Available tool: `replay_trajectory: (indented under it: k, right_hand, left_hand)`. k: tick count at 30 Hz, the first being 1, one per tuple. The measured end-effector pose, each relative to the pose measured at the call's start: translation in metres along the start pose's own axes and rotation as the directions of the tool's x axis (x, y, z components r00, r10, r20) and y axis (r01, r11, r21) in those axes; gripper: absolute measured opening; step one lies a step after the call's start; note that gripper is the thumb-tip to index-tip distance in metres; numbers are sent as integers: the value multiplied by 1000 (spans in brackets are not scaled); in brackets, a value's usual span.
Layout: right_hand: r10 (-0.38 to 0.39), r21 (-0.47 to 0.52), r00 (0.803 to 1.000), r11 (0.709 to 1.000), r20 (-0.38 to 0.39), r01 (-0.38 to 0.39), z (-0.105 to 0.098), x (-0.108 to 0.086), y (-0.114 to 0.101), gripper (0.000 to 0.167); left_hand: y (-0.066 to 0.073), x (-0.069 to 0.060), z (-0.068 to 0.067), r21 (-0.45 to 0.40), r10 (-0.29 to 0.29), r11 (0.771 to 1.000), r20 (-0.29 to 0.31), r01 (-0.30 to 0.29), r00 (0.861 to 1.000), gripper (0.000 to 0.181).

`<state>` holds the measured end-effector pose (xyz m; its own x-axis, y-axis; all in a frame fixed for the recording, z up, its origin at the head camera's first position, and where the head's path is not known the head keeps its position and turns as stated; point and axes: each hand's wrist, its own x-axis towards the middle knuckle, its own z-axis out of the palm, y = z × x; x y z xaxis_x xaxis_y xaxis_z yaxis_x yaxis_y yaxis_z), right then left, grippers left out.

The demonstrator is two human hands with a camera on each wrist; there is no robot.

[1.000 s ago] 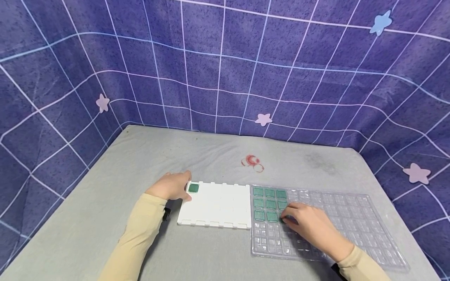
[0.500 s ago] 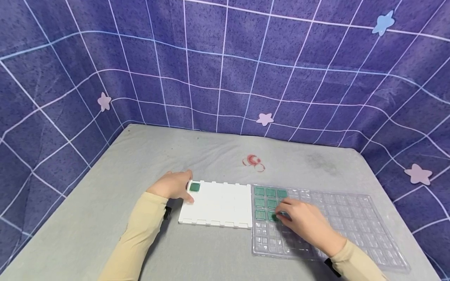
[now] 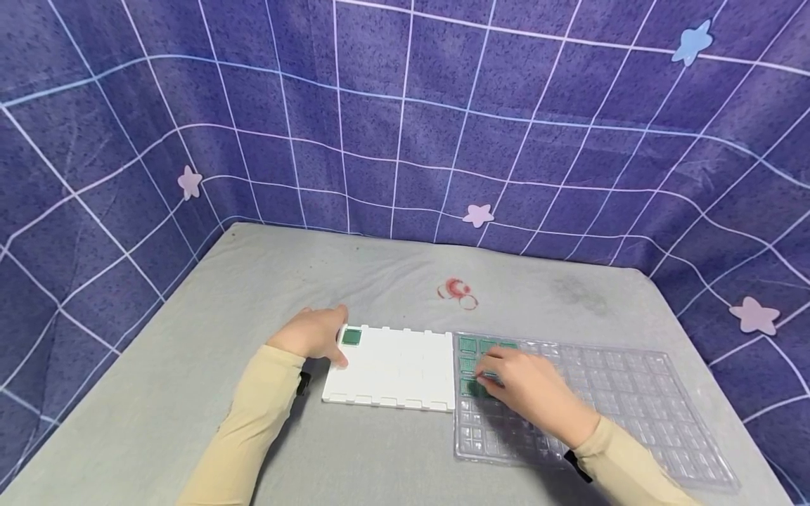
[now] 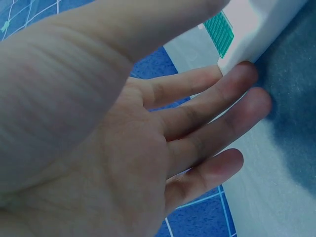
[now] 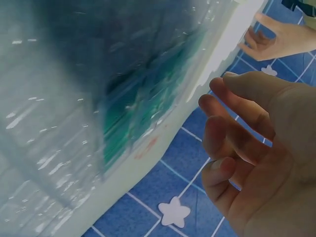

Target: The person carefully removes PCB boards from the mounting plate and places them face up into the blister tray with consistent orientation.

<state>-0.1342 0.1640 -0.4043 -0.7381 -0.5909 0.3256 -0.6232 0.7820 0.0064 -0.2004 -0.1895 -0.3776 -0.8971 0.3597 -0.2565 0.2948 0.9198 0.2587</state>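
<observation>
My left hand point(image 3: 311, 334) holds the left end of a flat white tray point(image 3: 399, 365). Its thumb lies over the top; in the left wrist view, the fingers point(image 4: 207, 123) reach to the tray's end. One green square chip point(image 3: 351, 337) sits in the tray's far left corner. My right hand point(image 3: 522, 383) hovers over a clear plastic tray point(image 3: 607, 393) with several green chips point(image 3: 467, 344) at its left end, some hidden beneath the hand. In the right wrist view, the fingers point(image 5: 215, 133) are loosely curled, thumb tip close to index tip; no chip shows between them.
The two trays lie side by side on a grey cloth-covered table point(image 3: 380, 450). A red mark point(image 3: 457, 288) stains the cloth behind them. Purple gridded curtains point(image 3: 405, 126) with star shapes enclose the back and sides.
My right hand has moved left across the chips in the clear tray, from the third column toward the white tray. My left hand and both trays have stayed in place.
</observation>
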Motion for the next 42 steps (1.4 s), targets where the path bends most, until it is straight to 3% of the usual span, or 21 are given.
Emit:
replay_trajectory:
  k: [15,30,42]
  right_hand:
    - [-40,22,999,999,16,40,7,30,-14,14]
    - [-121,52,992,992,23,119,16,76,-33,8]
    - [-160,2,987,987,27,160,27,114,-55,6]
  left_hand:
    - [1,1,1,2,-26,1000,20,26,999,67]
    - [0,1,1,3,-20,1000,19,20,1000,73]
    - [-1,1,2,11,-17,1000,15,17,1000,71]
